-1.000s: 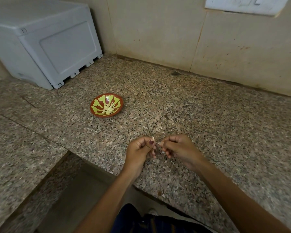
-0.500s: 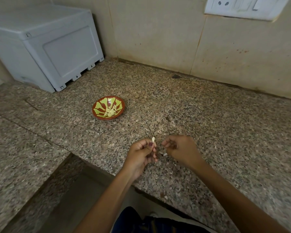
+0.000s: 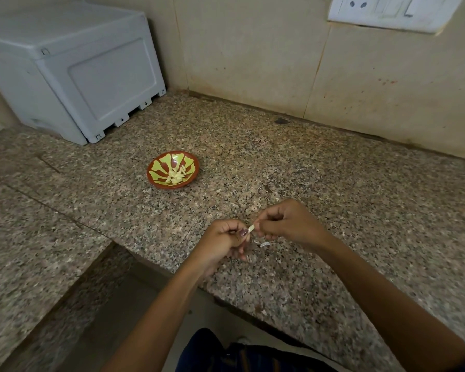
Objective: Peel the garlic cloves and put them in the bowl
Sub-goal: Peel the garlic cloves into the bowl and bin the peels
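Pale slim garlic clove (image 3: 251, 228) is tilting between your pinching left hand (image 3: 223, 240) and right hand (image 3: 287, 224); the red-and-green patterned bowl (image 3: 156, 181) is lying far-left, nearer your left hand.

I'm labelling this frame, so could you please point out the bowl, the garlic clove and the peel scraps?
bowl (image 3: 151, 176): head view, left rim.
garlic clove (image 3: 251, 228): head view, pale middle.
peel scraps (image 3: 263, 244): head view, white curl.

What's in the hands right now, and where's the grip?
A garlic clove, pinched between both hands: left hand at its lower end, right hand at its upper end.
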